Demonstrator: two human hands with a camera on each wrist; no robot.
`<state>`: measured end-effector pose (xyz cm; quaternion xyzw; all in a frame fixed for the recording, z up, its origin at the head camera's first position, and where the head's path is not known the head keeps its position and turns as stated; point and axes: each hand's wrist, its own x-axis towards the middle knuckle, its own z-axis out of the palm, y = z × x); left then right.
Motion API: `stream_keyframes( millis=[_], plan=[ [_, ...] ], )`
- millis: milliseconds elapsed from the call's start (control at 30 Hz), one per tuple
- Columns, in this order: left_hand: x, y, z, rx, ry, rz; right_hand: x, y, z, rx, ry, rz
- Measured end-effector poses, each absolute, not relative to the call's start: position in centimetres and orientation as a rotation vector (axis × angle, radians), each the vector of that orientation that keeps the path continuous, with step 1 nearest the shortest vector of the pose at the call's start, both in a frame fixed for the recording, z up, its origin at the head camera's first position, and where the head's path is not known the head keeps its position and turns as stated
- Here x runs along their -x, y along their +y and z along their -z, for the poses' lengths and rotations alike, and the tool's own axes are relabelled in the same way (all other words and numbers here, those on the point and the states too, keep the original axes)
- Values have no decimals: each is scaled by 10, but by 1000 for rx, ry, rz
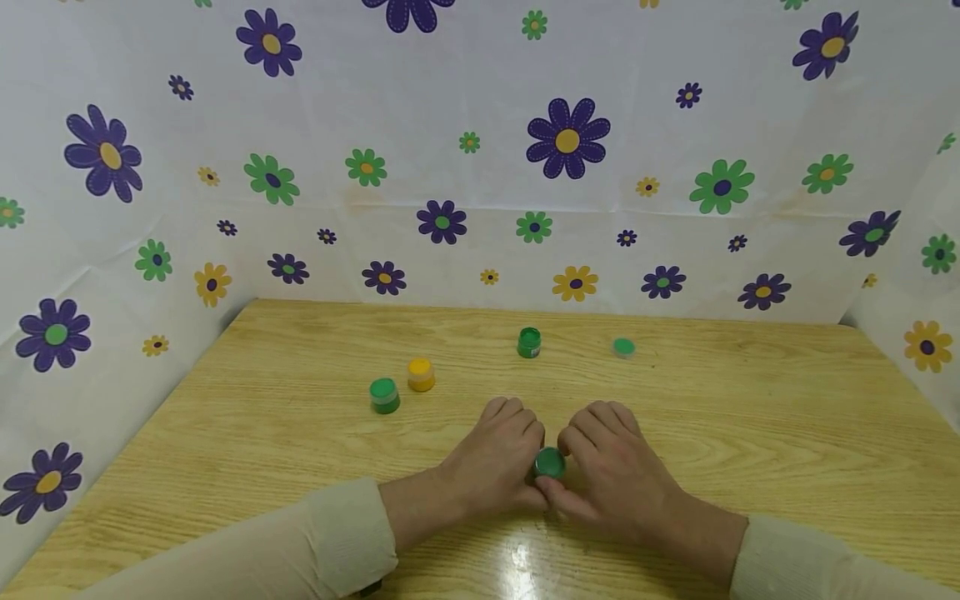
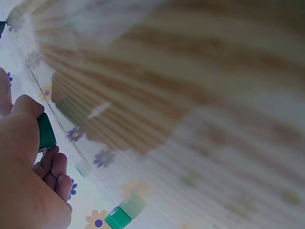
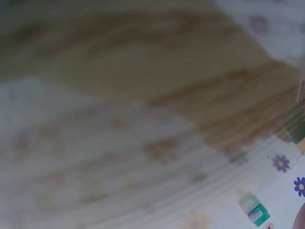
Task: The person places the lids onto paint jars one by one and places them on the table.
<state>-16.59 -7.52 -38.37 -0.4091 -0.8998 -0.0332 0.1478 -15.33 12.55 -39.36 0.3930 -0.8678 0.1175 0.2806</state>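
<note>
Near the front middle of the table, both hands meet at a small green paint jar point(image 1: 550, 462), its round top facing up. My left hand point(image 1: 498, 458) grips it from the left, fingers curled. The left wrist view shows the green jar point(image 2: 46, 132) between the thumb and fingers of a hand point(image 2: 28, 162). From the right, my right hand point(image 1: 618, 467) pinches the jar near its top, its thumb along the front and its fingers bent at the far side. Only a sliver of the right hand point(image 3: 299, 222) enters the right wrist view.
Behind the hands stands an uncovered green jar point(image 1: 529, 342), with a green lid point(image 1: 623, 347) lying to its right. To the left are a lidded green jar point(image 1: 385, 396) and a lidded yellow jar point(image 1: 422, 375). A flower-printed cloth point(image 1: 450, 100) encloses the wooden table point(image 1: 300, 367).
</note>
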Motion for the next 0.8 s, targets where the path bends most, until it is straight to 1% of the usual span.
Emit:
stream_keyframes(
  millis=[267, 500, 800],
  plan=[
    [166, -74, 383, 1179, -2572, 85, 152, 127, 393, -1036, -2390, -362],
    [166, -75, 384, 1168, -2594, 125, 153, 125, 394, -1101, -2354, -387],
    [167, -75, 386, 1166, -2554, 136, 153, 124, 396, -1085, -2335, -425]
  ],
)
